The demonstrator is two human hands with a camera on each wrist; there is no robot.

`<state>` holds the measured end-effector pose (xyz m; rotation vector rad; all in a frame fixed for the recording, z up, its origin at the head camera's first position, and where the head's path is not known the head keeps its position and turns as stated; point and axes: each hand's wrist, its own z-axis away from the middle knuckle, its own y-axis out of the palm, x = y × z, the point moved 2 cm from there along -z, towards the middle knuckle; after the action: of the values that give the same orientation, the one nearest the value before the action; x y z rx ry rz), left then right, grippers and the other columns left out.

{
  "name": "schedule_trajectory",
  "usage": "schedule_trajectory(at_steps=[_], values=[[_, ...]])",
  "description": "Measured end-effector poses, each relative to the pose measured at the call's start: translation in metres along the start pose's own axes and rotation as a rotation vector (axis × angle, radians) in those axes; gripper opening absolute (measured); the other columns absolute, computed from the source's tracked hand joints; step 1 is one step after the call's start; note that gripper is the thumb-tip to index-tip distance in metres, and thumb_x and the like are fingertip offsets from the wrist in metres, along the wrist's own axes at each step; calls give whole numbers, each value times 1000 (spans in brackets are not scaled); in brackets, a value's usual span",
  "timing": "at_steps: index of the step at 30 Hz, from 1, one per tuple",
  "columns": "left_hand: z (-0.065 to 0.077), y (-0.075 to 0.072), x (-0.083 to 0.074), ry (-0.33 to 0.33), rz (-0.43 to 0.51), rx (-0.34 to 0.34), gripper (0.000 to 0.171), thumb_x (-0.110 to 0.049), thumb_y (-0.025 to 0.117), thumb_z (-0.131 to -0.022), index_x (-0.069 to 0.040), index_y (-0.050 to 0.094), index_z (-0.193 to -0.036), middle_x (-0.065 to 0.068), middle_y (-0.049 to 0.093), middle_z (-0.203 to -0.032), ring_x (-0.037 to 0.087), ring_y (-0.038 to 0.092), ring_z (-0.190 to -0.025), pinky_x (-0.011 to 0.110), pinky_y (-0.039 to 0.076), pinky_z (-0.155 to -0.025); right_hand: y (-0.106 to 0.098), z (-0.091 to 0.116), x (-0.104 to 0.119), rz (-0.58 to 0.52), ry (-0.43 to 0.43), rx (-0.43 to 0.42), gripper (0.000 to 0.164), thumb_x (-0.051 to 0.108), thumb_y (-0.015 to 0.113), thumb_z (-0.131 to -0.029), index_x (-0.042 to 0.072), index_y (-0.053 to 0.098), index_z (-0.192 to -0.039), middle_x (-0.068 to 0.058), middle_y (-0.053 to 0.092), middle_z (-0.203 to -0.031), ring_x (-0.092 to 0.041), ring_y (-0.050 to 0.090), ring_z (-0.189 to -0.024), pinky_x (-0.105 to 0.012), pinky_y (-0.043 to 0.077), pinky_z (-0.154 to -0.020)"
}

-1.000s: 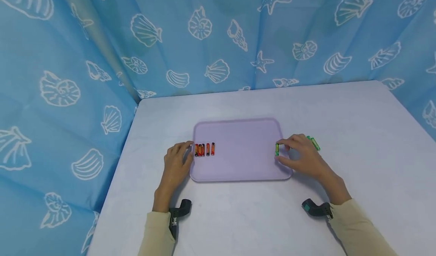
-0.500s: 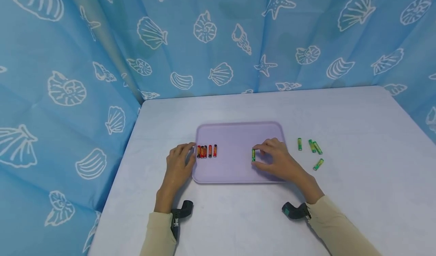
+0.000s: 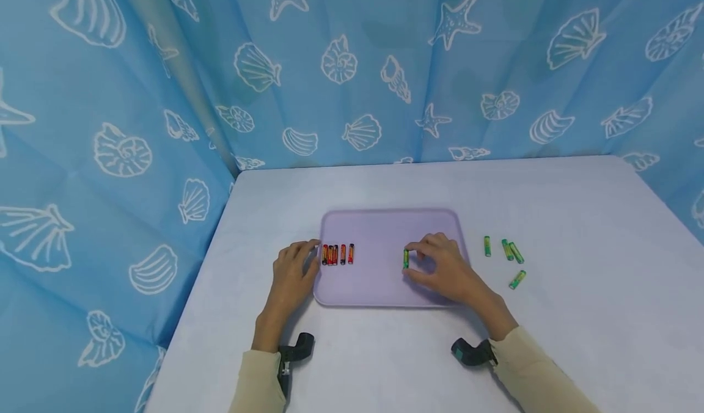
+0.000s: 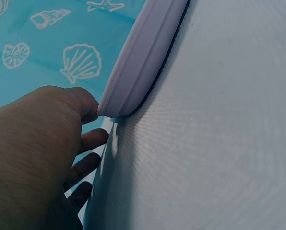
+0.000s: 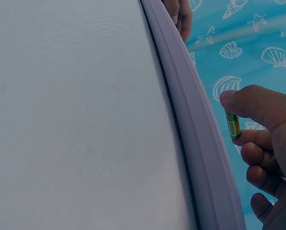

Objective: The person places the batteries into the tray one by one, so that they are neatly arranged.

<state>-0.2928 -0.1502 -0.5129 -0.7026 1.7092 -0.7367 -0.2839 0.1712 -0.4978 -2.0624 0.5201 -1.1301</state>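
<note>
A lilac tray [image 3: 374,291] lies on the table. Over its right half my right hand [image 3: 448,270] pinches a green battery [image 3: 406,259] upright in the head view, by its two ends. Seen from the right wrist, the battery [image 5: 233,125] sits between thumb and forefinger, beyond the tray's side wall [image 5: 196,120]. My left hand [image 3: 291,278] rests at the tray's left edge, its thumb touching the rim [image 4: 119,96] and the other fingers loose. Beside it, several red-and-black batteries [image 3: 335,255] stand in a row of parallel pieces inside the tray's left end.
Several green batteries [image 3: 508,250] lie scattered on the white table [image 3: 577,315] right of the tray. A blue curtain with white shells [image 3: 385,95] hangs behind the table and along its left side. Each wrist wears a black camera mount [image 3: 473,353].
My right hand has carried the green battery leftward from the tray's right edge, uncovering the green batteries on the table. The left hand stays at the tray edge; the head view has tilted slightly.
</note>
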Motion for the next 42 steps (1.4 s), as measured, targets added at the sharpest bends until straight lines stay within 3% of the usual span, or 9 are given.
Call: schedule_trajectory(at_steps=[12, 32, 42], values=[[11, 6, 5, 5, 12, -6, 38, -21, 58, -100, -14, 59, -138, 10, 57, -133, 36, 44, -128, 58, 29, -106, 20, -6, 14, -17, 5, 17, 41, 23, 84, -81, 7, 71, -116, 1, 52, -88, -16, 41, -91, -45, 31, -86], [0, 2, 2, 14, -20, -17, 37, -21, 58, -101, -16, 59, -138, 8, 57, -133, 32, 44, -128, 54, 29, -107, 46, -45, 32, 21, -37, 36, 42, 30, 82, -83, 9, 71, -117, 2, 51, -87, -18, 42, -90, -42, 30, -83], [-1, 0, 2, 9, -22, -24, 37, -21, 59, -100, -17, 60, -137, 7, 57, -132, 32, 45, -127, 54, 29, -107, 55, -58, 33, 45, -15, 69, 42, 32, 82, -83, 9, 71, -116, 3, 51, -87, -18, 42, -91, -41, 30, -82]])
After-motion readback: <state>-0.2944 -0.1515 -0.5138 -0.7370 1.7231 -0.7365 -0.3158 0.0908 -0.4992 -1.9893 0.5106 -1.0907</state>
